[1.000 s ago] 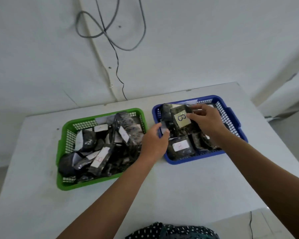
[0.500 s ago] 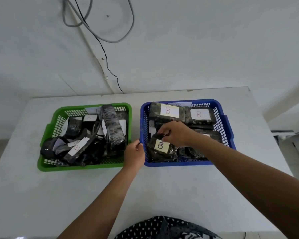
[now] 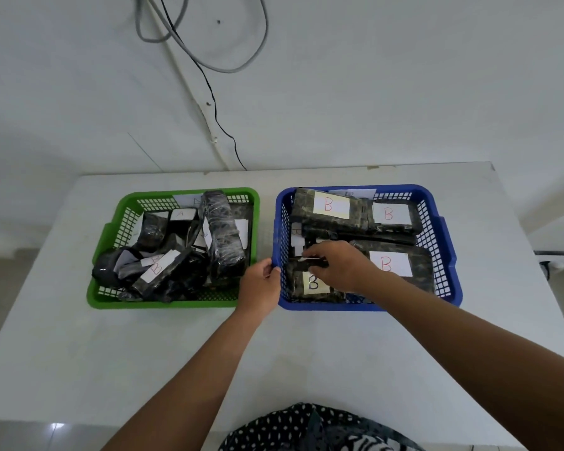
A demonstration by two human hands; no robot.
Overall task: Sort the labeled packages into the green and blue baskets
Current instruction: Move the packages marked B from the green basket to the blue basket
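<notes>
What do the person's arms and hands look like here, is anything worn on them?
Both forearms are bare, with no sleeves in view. The left hand and right hand wear no gloves, and no rings, watch or bracelets show. At the bottom edge, a dark garment with white polka dots is visible.

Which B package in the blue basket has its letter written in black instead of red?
The front-left package, partly under the right hand; the others' B's are red.
</notes>
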